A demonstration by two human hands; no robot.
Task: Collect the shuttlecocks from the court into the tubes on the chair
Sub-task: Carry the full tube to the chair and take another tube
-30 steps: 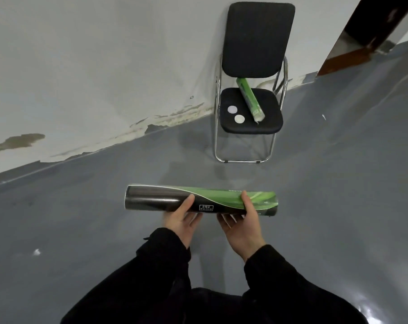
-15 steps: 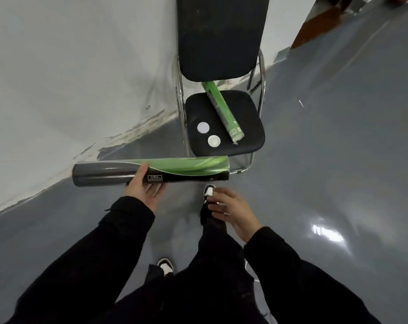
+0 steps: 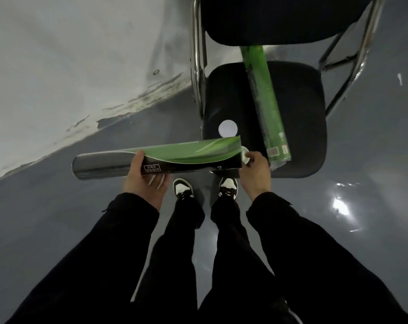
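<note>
- Head view: the left hand [image 3: 145, 183] curls under a black-and-green tube [image 3: 156, 157], holding it level just before the chair [image 3: 298, 118].
- The right hand [image 3: 254, 170] pinches a white cap [image 3: 245, 153] at its open end; contents hidden.
- A 2nd green tube [image 3: 266, 106] and another cap [image 3: 227, 128] lie on the seat.

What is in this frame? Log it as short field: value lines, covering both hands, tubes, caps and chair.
left hand: grips held tube near its middle, tube roughly level
right hand: pinches white cap at the tube's right end
second tube: green, lies on chair seat, far end under the backrest
loose cap: white disc on seat
shuttlecocks: none visible
</note>
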